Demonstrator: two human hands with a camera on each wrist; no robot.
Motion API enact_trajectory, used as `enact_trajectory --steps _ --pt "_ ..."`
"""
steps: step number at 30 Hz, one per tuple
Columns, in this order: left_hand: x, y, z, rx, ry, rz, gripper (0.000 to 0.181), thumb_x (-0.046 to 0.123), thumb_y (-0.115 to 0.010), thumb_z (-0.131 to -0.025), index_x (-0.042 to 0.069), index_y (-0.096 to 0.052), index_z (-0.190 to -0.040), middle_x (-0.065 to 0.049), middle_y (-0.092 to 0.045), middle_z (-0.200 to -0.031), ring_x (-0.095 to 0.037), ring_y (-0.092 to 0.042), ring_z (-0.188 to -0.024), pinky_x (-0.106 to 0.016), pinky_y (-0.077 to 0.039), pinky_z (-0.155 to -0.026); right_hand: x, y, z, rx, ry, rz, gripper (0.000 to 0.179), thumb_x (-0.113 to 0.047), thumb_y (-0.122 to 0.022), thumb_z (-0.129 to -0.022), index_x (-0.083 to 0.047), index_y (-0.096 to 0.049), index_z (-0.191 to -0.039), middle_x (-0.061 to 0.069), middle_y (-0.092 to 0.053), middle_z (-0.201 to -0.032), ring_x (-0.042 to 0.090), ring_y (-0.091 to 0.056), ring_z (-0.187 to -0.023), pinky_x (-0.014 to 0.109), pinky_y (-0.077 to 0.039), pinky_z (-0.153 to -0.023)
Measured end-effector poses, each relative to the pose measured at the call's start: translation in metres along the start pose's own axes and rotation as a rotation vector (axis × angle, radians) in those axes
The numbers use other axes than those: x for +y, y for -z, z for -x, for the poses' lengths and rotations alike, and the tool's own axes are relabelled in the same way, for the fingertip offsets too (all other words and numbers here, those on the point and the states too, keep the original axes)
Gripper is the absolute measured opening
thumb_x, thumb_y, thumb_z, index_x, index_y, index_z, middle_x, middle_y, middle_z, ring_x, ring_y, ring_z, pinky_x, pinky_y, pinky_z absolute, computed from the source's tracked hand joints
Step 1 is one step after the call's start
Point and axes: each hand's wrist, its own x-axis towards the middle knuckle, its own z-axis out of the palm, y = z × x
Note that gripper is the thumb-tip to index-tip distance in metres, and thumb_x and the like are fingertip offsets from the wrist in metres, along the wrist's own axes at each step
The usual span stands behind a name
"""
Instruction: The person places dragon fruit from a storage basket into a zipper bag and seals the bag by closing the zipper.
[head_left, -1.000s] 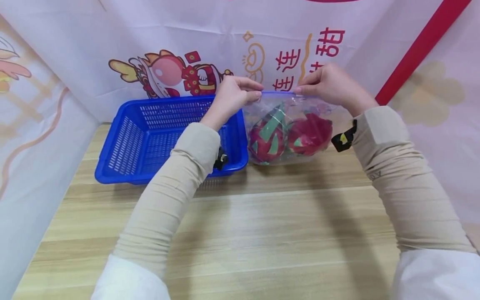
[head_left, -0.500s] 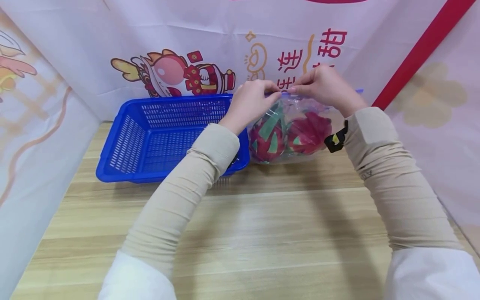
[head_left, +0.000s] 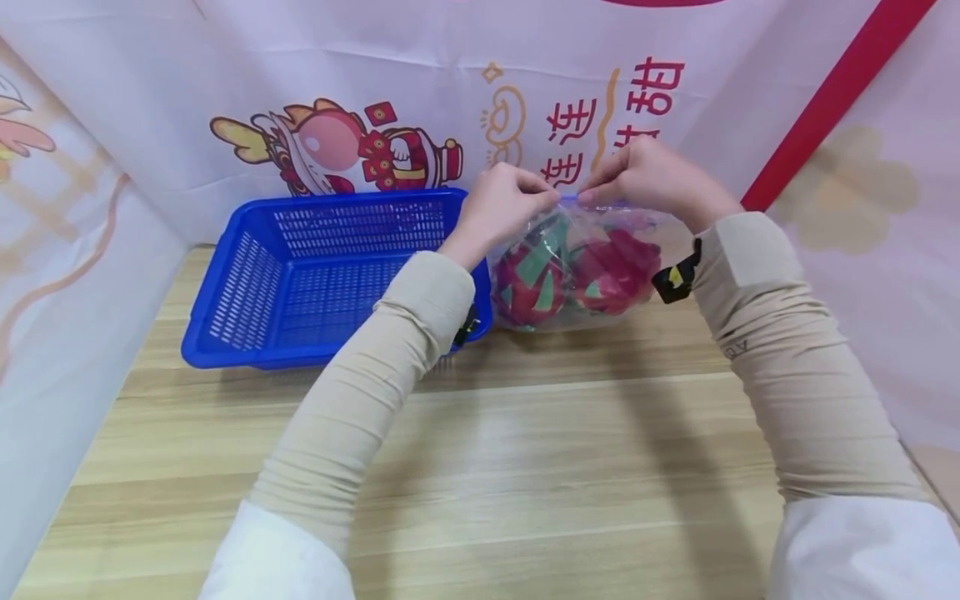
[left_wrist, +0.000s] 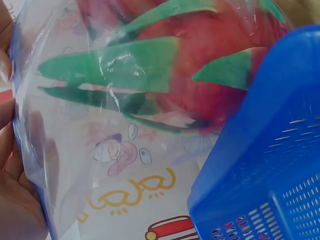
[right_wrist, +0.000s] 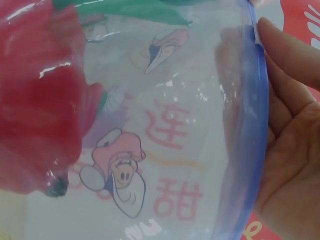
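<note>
A clear zip bag [head_left: 637, 223] with printed cartoon figures stands on the table, its blue-violet zip strip [right_wrist: 257, 125] along the top. Inside lie two dragon fruits, one with long green scales [head_left: 528, 287], the other redder [head_left: 615, 271]. My left hand [head_left: 501, 204] pinches the top edge near its middle. Just to its right, my right hand [head_left: 654, 183] pinches the same edge between thumb and fingers. A small whitish slider [right_wrist: 257, 32] sits on the strip by the right thumb. Part of the bag's top left is hidden behind the left hand.
A blue perforated plastic basket [head_left: 213, 292] stands left of the bag, close beside it, with the left forearm over its right corner. Behind is a white printed cloth [head_left: 420, 50]. The wooden table [head_left: 525, 467] extends toward the person.
My left hand has slid rightward along the bag's top edge, close to my right hand. The right hand shifted slightly left. The fruits and the basket stay in place.
</note>
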Motion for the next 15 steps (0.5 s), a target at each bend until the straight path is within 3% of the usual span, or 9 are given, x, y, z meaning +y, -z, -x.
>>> enact_trajectory --steps 5,12,15 --pt "-0.004 0.001 -0.002 -0.018 -0.007 0.134 0.026 0.031 -0.064 -0.091 0.012 -0.074 -0.107 -0.006 -0.074 -0.103 -0.013 -0.069 -0.083 -0.022 -0.053 -0.077 0.004 0.005 0.0 0.021 -0.065 -0.029 0.039 -0.034 -0.068 -0.086 -0.009 -0.07 -0.116 0.0 -0.072 -0.1 0.016 -0.049 -0.094 0.032 -0.038 -0.081" --pt "-0.007 0.002 -0.002 -0.034 0.037 0.246 0.026 0.028 -0.067 -0.089 0.008 -0.075 -0.104 -0.012 -0.074 -0.1 -0.013 -0.067 -0.076 -0.026 -0.056 -0.073 0.015 0.014 0.002 0.023 -0.145 -0.072 0.04 -0.036 -0.067 -0.087 -0.012 -0.068 -0.119 0.007 -0.066 -0.12 0.015 -0.052 -0.103 0.032 -0.039 -0.088" --pt "-0.005 0.001 -0.003 -0.042 0.051 0.271 0.026 0.027 -0.068 -0.089 0.007 -0.074 -0.104 -0.013 -0.074 -0.1 -0.012 -0.066 -0.073 -0.028 -0.056 -0.072 0.02 0.017 0.004 0.018 -0.146 -0.069 0.041 -0.038 -0.067 -0.086 -0.012 -0.068 -0.119 0.006 -0.066 -0.119 0.015 -0.052 -0.102 0.033 -0.039 -0.089"
